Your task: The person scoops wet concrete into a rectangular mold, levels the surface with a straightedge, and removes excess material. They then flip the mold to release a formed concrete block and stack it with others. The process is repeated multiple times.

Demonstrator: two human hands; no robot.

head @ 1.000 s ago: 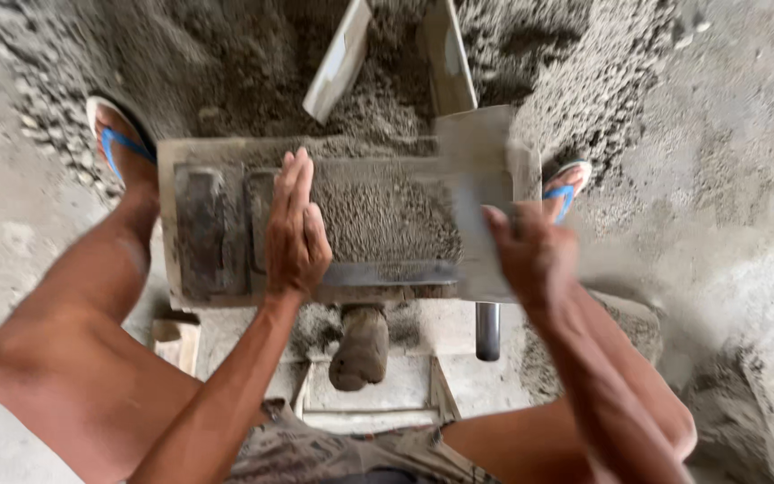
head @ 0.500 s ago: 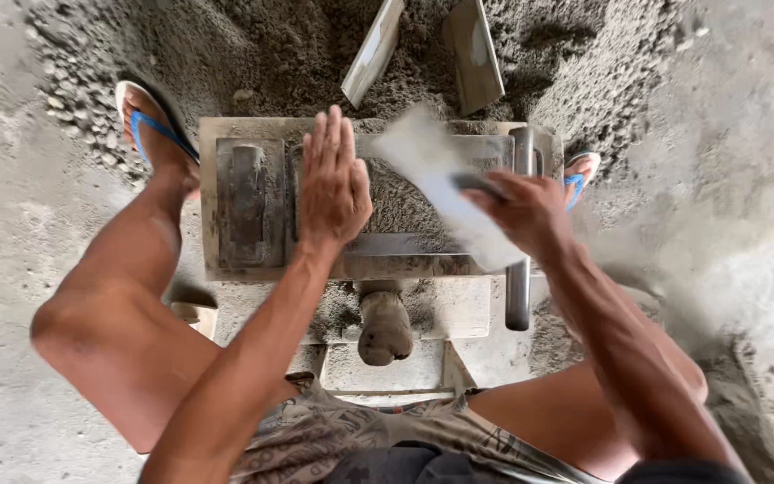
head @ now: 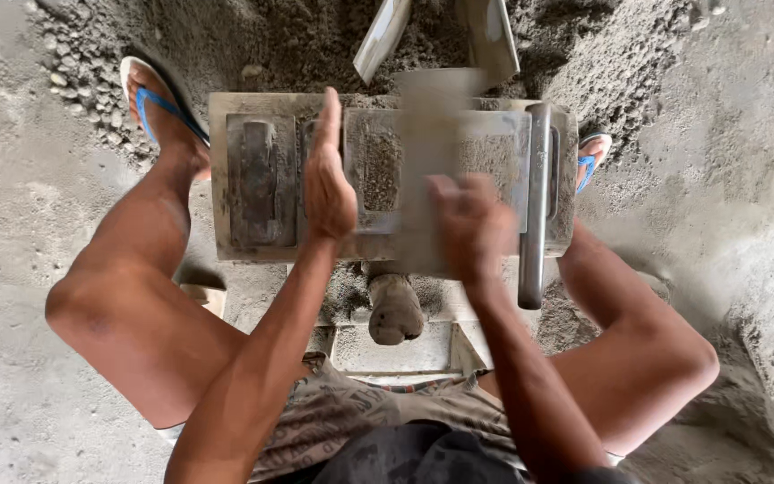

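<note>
No packages, labels, signs or screens visible anywhere around the left hand (head: pixel 327 184) or the right hand (head: pixel 468 229)

Counting now: two bare hands are working over one metal block mould (head: pixel 226 179), the left hand (head: pixel 326 184) at nine o'clock, the right hand (head: pixel 468 229) at three; one flat board (head: pixel 427 134) is blurring across it; two blue sandals are showing, one (head: pixel 150 103) at ten o'clock, one (head: pixel 589 161) at two; two planks (head: pixel 382 36) are sticking up at twelve
</note>
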